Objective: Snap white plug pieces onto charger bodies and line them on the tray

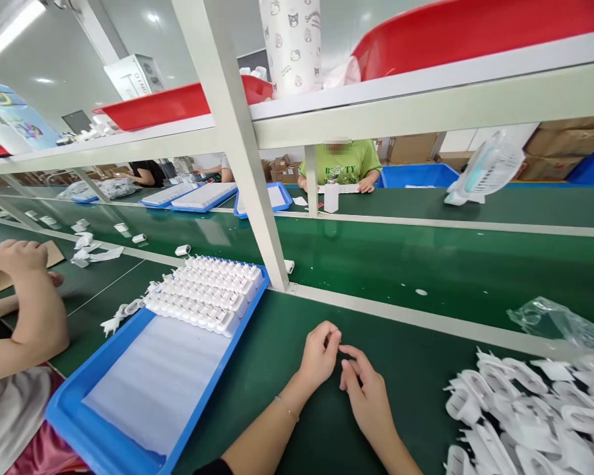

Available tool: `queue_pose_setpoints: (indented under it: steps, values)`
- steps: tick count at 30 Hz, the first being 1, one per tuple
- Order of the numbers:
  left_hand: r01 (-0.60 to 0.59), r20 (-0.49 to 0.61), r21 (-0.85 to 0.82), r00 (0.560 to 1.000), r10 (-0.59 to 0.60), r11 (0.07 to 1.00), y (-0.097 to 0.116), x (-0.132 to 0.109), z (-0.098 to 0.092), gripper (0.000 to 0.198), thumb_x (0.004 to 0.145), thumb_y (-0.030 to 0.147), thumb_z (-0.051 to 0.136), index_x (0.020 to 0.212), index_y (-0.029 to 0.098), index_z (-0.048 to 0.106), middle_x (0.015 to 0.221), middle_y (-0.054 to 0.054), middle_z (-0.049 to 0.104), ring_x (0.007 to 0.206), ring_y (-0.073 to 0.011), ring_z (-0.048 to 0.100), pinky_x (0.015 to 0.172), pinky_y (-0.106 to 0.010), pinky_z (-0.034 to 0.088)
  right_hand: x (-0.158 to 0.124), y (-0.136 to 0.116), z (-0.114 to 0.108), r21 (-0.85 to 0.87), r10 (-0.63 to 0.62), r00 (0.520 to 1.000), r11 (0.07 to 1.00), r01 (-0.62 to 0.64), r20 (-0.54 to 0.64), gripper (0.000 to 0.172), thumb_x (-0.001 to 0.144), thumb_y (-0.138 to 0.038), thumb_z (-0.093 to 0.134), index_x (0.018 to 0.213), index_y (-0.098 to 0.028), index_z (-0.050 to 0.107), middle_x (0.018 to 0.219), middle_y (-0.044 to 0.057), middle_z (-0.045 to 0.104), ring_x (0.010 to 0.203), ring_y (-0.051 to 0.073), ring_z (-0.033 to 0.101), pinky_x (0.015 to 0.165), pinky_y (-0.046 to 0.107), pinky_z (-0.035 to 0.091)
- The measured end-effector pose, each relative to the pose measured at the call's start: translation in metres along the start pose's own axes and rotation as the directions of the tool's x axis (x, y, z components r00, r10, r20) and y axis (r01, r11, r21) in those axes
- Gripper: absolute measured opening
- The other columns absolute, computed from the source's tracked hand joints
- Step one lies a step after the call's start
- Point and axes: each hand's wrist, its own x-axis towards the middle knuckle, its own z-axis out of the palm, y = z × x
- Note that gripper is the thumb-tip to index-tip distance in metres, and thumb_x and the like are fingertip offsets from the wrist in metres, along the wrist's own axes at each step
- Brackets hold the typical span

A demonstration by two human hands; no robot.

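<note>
My left hand [321, 356] is over the green tabletop, its fingers curled in a pinch. Whatever those fingers hold, if anything, is hidden. Close beside it, my right hand [365, 390] has its fingers apart, with the index finger reaching to the left fingertips; no object shows in it. Left of both hands lies a blue tray [218, 382] lined with a white sheet [163, 376]. Rows of white plug chargers [205, 290] fill its far end. A heap of white plastic parts [529, 415], some ring-shaped, lies to the right.
A metal post [247, 152] rises beyond the tray and carries a shelf with red trays [475, 36]. Past a pale rail runs a green belt [376, 264] with a few white pieces. A clear plastic bag [564, 323] lies at right. Another person's arm [30, 310] is at left.
</note>
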Motion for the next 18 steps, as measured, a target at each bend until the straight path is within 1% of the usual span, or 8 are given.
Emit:
queue_pose_setpoints:
  steps: [4, 9, 11, 13, 14, 15, 16, 18]
  values:
    - [-0.051, 0.045, 0.018, 0.998, 0.050, 0.999, -0.001, 0.001, 0.001, 0.024, 0.089, 0.025, 0.043, 0.067, 0.016, 0.049, 0.064, 0.000, 0.050, 0.059, -0.0102, 0.045, 0.056, -0.023, 0.035, 0.001, 0.005, -0.004, 0.010, 0.036, 0.999, 0.999, -0.036, -0.001, 0.033, 0.092, -0.045, 0.036, 0.109, -0.021, 0.050, 0.063, -0.001, 0.059, 0.058, 0.015, 0.057, 0.055, 0.024, 0.043]
    - [-0.149, 0.053, 0.012, 0.988, 0.148, 0.989, -0.007, -0.003, 0.002, 0.039, 0.087, 0.028, 0.045, 0.051, 0.016, 0.037, 0.056, 0.000, 0.046, 0.055, -0.0098, 0.044, 0.052, -0.023, 0.034, -0.002, 0.004, -0.005, 0.025, 0.099, 0.995, 0.995, -0.100, 0.030, 0.035, 0.089, -0.049, 0.039, 0.108, -0.021, 0.050, 0.067, 0.001, 0.061, 0.062, 0.016, 0.059, 0.059, 0.025, 0.046]
    - [-0.141, 0.038, 0.041, 0.989, 0.140, 0.989, -0.004, -0.003, 0.002, 0.036, 0.087, 0.027, 0.044, 0.053, 0.016, 0.041, 0.058, -0.001, 0.048, 0.056, -0.0106, 0.047, 0.053, -0.023, 0.038, -0.002, 0.005, -0.005, 0.026, 0.125, 0.992, 0.992, -0.126, 0.019, 0.037, 0.089, -0.051, 0.039, 0.109, -0.022, 0.051, 0.071, 0.002, 0.063, 0.064, 0.017, 0.060, 0.059, 0.025, 0.047]
    - [-0.125, 0.017, 0.107, 0.992, 0.123, 0.986, 0.006, 0.005, -0.001, 0.021, 0.086, 0.025, 0.046, 0.067, 0.017, 0.051, 0.069, -0.003, 0.055, 0.065, -0.0130, 0.053, 0.060, -0.025, 0.044, 0.000, 0.007, -0.006, 0.016, 0.147, 0.989, 0.989, -0.147, 0.003, 0.040, 0.088, -0.053, 0.039, 0.109, -0.021, 0.051, 0.073, 0.004, 0.063, 0.064, 0.017, 0.061, 0.058, 0.025, 0.047]
    - [-0.134, 0.013, 0.155, 0.991, 0.133, 0.979, 0.012, 0.013, -0.003, 0.012, 0.084, 0.025, 0.048, 0.080, 0.017, 0.055, 0.081, -0.005, 0.058, 0.075, -0.0153, 0.056, 0.067, -0.027, 0.047, 0.001, 0.009, -0.007, 0.009, 0.151, 0.988, 0.988, -0.151, -0.004, 0.041, 0.087, -0.053, 0.039, 0.109, -0.021, 0.051, 0.073, 0.004, 0.064, 0.064, 0.018, 0.061, 0.057, 0.025, 0.047]
    - [-0.156, 0.009, 0.216, 0.987, 0.158, 0.964, 0.018, 0.025, -0.005, 0.016, 0.083, 0.025, 0.050, 0.095, 0.018, 0.055, 0.094, -0.007, 0.059, 0.088, -0.0180, 0.056, 0.077, -0.030, 0.049, 0.002, 0.010, -0.007, 0.002, 0.150, 0.989, 0.989, -0.150, -0.007, 0.041, 0.087, -0.054, 0.040, 0.109, -0.021, 0.052, 0.072, 0.004, 0.064, 0.065, 0.018, 0.062, 0.056, 0.025, 0.047]
    - [-0.184, 0.007, 0.293, 0.982, 0.191, 0.938, 0.022, 0.040, -0.009, 0.028, 0.081, 0.025, 0.052, 0.109, 0.019, 0.052, 0.107, -0.009, 0.056, 0.101, -0.0209, 0.053, 0.086, -0.034, 0.047, 0.004, 0.012, -0.008, -0.004, 0.145, 0.989, 0.989, -0.145, -0.008, 0.042, 0.086, -0.055, 0.040, 0.109, -0.021, 0.052, 0.072, 0.005, 0.064, 0.065, 0.019, 0.062, 0.055, 0.025, 0.047]
    - [-0.199, -0.007, 0.479, 0.973, 0.230, 0.855, 0.022, 0.074, -0.016, 0.046, 0.080, 0.027, 0.054, 0.124, 0.019, 0.043, 0.128, -0.012, 0.046, 0.123, -0.0271, 0.038, 0.102, -0.043, 0.037, 0.006, 0.015, -0.009, -0.012, 0.130, 0.992, 0.991, -0.130, -0.006, 0.043, 0.086, -0.055, 0.042, 0.109, -0.021, 0.052, 0.073, 0.005, 0.064, 0.067, 0.020, 0.063, 0.056, 0.025, 0.047]
